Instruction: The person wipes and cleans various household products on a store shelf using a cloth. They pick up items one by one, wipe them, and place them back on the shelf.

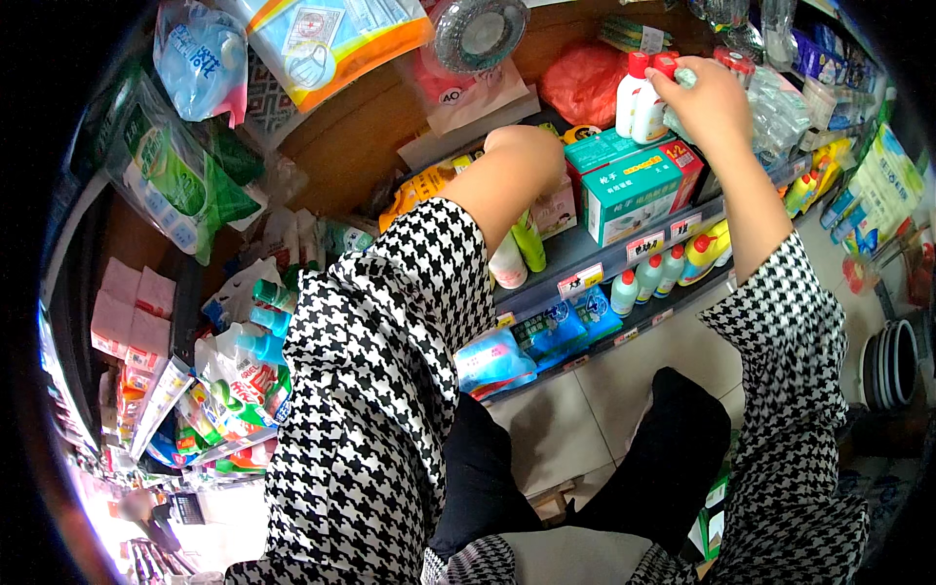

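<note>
My right hand [706, 102] is at the back of the upper shelf, with a crumpled pale green cloth [674, 123] bunched under its fingers. Its thumb touches the red cap of a white bottle [648, 113]. A second white bottle [627, 99] with a red cap stands right beside it. Both bottles are upright on green-and-red boxes [636, 191]. My left hand [528, 150] reaches in over the same shelf, left of the boxes; its fingers are turned away and hidden. Below it are a green bottle [529, 241] and a white-and-pink bottle [507, 265].
Price tags line the shelf edge [545, 287]. On the lower shelf are green bottles with red caps [648, 278] and blue packets [559, 333]. Bagged goods [164, 172] hang at left. A red plastic bag [589, 84] lies behind the boxes. Stacked dark buckets [888, 365] stand at right.
</note>
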Motion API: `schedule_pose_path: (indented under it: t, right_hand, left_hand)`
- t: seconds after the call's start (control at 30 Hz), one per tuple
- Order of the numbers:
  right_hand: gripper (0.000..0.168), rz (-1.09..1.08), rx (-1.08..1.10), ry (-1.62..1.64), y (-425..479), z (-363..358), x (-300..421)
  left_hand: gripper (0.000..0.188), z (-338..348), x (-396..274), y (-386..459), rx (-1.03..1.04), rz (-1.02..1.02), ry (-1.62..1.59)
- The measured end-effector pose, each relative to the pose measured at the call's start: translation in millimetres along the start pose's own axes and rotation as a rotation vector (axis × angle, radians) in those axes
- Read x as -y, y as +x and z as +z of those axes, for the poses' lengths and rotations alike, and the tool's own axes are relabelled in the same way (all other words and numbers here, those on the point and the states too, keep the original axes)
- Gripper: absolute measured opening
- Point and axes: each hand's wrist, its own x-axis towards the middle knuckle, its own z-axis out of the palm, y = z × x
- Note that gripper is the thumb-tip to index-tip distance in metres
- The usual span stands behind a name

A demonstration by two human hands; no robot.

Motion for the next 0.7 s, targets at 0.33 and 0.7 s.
schedule_pose_path:
  t: [0.33,0.7]
  right_hand:
    - [0.032,-0.049,0.087,0.614,-101.7,-57.8,50.3]
    - [0.031,-0.044,0.061,0.495,-164.4,4.2,70.8]
  left_hand:
    - [0.042,4.8,-0.4,1.6,-0.051,-0.025,-0.067]
    - [0.037,9.3,3.2,11.6,-0.071,-0.014,-0.055]
